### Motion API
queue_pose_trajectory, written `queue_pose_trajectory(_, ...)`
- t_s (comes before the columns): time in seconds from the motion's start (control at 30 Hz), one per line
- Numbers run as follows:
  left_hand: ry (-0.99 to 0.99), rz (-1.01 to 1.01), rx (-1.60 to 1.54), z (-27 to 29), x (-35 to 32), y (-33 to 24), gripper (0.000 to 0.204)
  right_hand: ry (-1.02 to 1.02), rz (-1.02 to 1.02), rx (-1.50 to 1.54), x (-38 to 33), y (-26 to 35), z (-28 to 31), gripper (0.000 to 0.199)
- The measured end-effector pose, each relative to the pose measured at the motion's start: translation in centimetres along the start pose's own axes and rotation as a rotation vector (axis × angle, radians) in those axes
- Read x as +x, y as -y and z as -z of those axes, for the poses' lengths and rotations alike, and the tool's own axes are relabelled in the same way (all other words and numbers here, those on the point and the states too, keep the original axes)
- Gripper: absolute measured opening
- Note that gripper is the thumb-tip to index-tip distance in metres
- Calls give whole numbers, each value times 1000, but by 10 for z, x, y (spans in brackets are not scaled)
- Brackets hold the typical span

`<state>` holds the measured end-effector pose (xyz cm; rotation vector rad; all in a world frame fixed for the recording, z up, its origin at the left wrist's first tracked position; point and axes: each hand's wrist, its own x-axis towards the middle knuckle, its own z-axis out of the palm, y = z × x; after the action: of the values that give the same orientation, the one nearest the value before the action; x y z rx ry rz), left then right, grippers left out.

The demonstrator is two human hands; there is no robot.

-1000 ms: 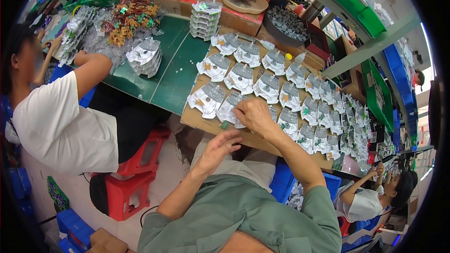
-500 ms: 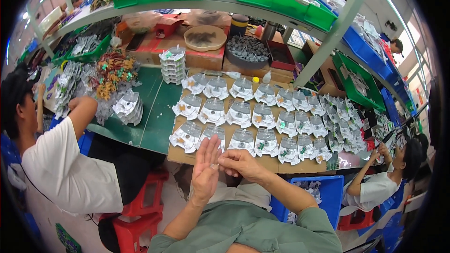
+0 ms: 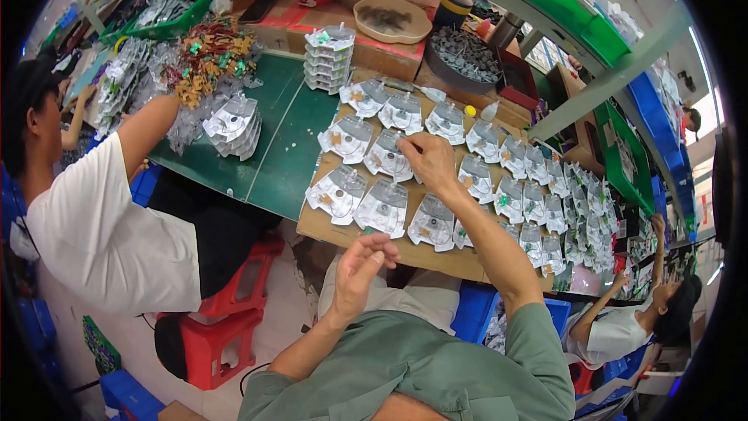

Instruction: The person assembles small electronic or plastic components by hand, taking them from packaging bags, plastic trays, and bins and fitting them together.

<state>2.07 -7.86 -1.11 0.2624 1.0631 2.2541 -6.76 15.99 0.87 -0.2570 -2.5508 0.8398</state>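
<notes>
My right hand [image 3: 427, 159] is stretched over the rows, fingertips pinched at a white plastic housing [image 3: 387, 157] in the middle row. Whatever lies between those fingertips is too small to make out. My left hand [image 3: 361, 269] hangs in front of the board's near edge, fingers curled in and thumb against them; its contents are hidden. Similar housings with greyish see-through tops stand in rows on a brown cardboard sheet [image 3: 312, 228]. Some carry orange-brown parts, such as the housing [image 3: 345, 140] at the left, and others green ones.
Stacked housings [image 3: 329, 58] stand behind the rows, and another stack [image 3: 234, 129] sits left on the green mat [image 3: 269, 164]. Behind are a round tray of grey parts [image 3: 463, 58] and a tan dish [image 3: 392, 19]. A shelf post [image 3: 592, 97] slants at right. Co-workers sit on both sides.
My right hand has left my left hand and reached forward to a middle-row housing. The left hand's fingers have curled from an open palm. The view has swung to the right.
</notes>
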Motion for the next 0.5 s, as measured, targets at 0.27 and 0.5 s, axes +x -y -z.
queue_pose_trajectory(0.27, 3, 113, 11, 18, -8, 5, 32, 98, 37, -119, -1, -2, -30, 25)
queue_pose_trajectory(0.5, 65, 142, 44, 8, -9, 10, 30, 138, 100, -281, -6, -17, -22, 25)
